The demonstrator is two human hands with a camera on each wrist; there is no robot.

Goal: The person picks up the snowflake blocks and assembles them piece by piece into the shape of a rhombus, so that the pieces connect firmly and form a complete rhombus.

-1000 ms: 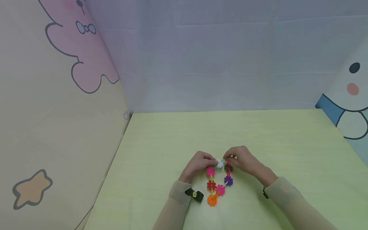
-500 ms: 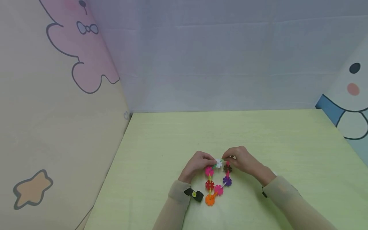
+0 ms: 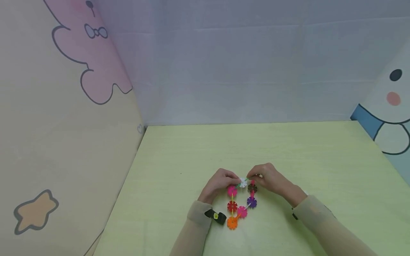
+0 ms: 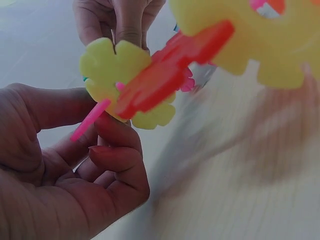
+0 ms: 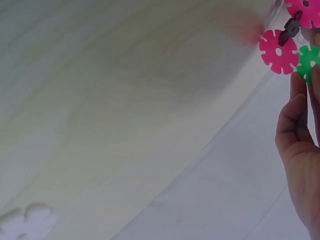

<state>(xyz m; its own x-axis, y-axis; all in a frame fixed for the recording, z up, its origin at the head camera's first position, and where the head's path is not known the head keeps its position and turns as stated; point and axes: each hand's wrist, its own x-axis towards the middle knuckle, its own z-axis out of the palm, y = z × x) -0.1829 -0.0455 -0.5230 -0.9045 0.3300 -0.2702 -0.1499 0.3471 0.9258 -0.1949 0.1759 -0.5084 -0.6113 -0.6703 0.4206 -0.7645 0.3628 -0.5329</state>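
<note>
Interlocking plastic snowflake discs form a ring-shaped chain, with an orange disc point(image 3: 232, 223) lowest and a white disc point(image 3: 243, 182) at the top in the head view. My left hand point(image 3: 219, 183) grips the chain at its upper left; a pink disc point(image 4: 91, 119) stands edge-on at the fingers, in front of a yellow disc point(image 4: 102, 65). From the other side, my right hand point(image 3: 269, 177) pinches a green disc point(image 5: 306, 62) between fingertips and thumb. Beside it are a pink disc point(image 5: 278, 52) and a dark brown disc point(image 5: 290, 29). Down the right side hangs a purple disc point(image 3: 252, 202).
A pale green table point(image 3: 179, 153) lies under both hands. Behind it rises a plain whitish wall sheet point(image 3: 243, 71), with cartoon-printed panels at left and right. Dark straps point(image 3: 215, 216) sit at the wrists. A blurred white flower shape point(image 5: 30, 222) shows low in the right wrist view.
The chain's lower discs have swung slightly left in the head view, with the orange disc shifting most. Both hands keep their holds and nearly the same places.
</note>
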